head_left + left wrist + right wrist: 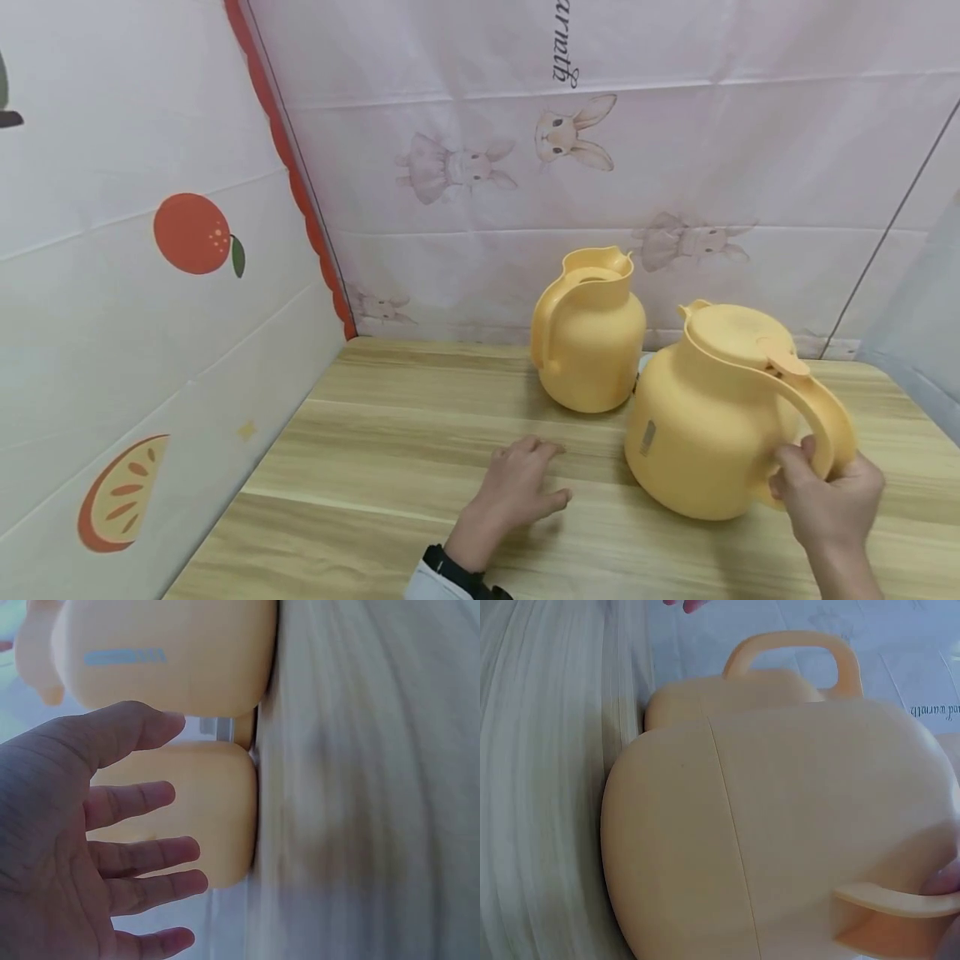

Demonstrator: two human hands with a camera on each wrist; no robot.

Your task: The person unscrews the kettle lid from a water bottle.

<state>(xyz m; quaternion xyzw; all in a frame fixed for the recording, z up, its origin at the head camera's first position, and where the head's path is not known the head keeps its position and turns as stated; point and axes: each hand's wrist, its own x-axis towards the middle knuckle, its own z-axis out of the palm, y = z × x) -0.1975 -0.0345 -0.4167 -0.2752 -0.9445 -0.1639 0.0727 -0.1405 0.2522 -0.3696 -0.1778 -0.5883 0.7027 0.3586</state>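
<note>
My right hand [832, 492] grips the handle of a large yellow lidded jug [705, 433], fingers wrapped round its lower part. This jug stands upright on the right side of the table, a small grey label on its body. Behind it and to the left is a smaller yellow jug [596, 350], its handle facing left and its top uncovered. Low over the wood in front of the smaller jug, my left hand [517, 487] has its fingers spread and holds nothing. The left wrist view shows its thumb and fingers apart, overlapping both jugs.
The wood-grain table [390, 450] meets a pink rabbit-print sheet [465, 275] at the back. A white fruit-print sheet [97, 333] runs along the left side. Between the jugs, a small pale object [643, 363] shows, mostly hidden behind the larger one.
</note>
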